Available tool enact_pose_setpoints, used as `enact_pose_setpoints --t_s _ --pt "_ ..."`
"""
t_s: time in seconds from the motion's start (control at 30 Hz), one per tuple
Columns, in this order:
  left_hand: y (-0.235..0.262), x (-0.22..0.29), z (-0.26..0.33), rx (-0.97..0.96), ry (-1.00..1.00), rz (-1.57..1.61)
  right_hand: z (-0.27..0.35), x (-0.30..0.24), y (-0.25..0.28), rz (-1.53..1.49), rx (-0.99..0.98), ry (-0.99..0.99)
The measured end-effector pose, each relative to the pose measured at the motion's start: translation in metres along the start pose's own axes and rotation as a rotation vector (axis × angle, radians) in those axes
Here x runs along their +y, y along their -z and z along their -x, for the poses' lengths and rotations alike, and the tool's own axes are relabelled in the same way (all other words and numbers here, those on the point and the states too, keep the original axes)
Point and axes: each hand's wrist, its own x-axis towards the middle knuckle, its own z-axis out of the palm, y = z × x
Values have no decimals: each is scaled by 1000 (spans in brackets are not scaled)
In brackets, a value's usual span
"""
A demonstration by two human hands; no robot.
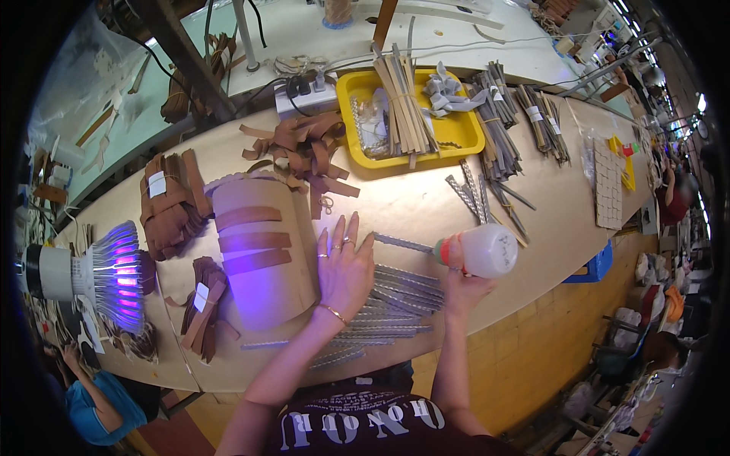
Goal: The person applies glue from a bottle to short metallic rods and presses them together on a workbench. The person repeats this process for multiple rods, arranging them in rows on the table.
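My right hand (pixel 464 285) grips a white squeeze bottle (pixel 493 251), tipped on its side with its nozzle end toward the left. A single grey strip (pixel 403 242) runs from that nozzle end to the fingertips of my left hand (pixel 346 266). The left hand lies flat, its fingers stretched out and nothing grasped. Under and beside it, several grey braided-looking strips (pixel 399 304) are spread in a loose row. Just left stands a cardboard-coloured cylinder (pixel 266 300) with brown bands (pixel 255 242) across it, lit purple by a lamp (pixel 122 277).
Brown strips (pixel 304 148) lie heaped behind the cylinder, and tied brown bundles (pixel 171 205) sit at left. A yellow tray (pixel 380 162) holds beige sticks and grey pieces. Grey strip bundles (pixel 498 144) lie to its right. A person in blue (pixel 103 406) is at lower left.
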Motion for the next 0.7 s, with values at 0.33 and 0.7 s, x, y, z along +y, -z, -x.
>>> enact_pose_setpoints --t_s 0.33,0.7 --pt "8 9 -9 95 -2 -36 -30 75 60 -625 208 -565" --pt "-2 45 -53 -203 -295 67 -34 110 80 -1282 247 -756"
